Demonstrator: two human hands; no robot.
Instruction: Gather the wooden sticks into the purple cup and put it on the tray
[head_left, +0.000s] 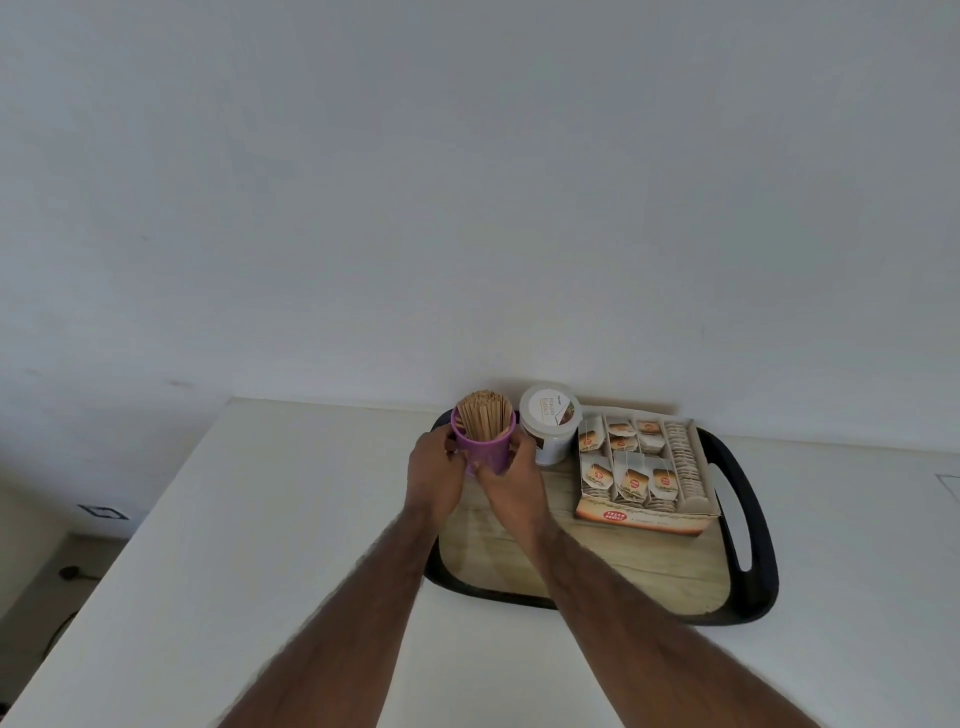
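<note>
Cup (488, 451), purple, is gripped from both sides, just left of the frame's middle. The fingers of your left hand (434, 467) curl round its left wall. The fingers of your right hand (511, 475) wrap its right wall, with the thumb laid across the front near the base. Both hands hold it and nothing else.

The sticks (484, 415) stand upright inside as one tight bundle, their tips rising above the rim. The cup is over the upper left corner of the tray (753, 519). Your hands hide its base, so you cannot tell whether it rests on the tray's wood-pattern floor or hangs just above it.

Just right of the cup, almost touching your right fingers, a white jar (549, 431) with a printed lid stands on the tray. Further right an open box (644, 467) of tea bags lies on the tray, reaching toward the right handle slot. The tray sits on a white table (260, 519) against a pale wall (467, 182), and your bare forearms come in from the lower edge of the frame.
</note>
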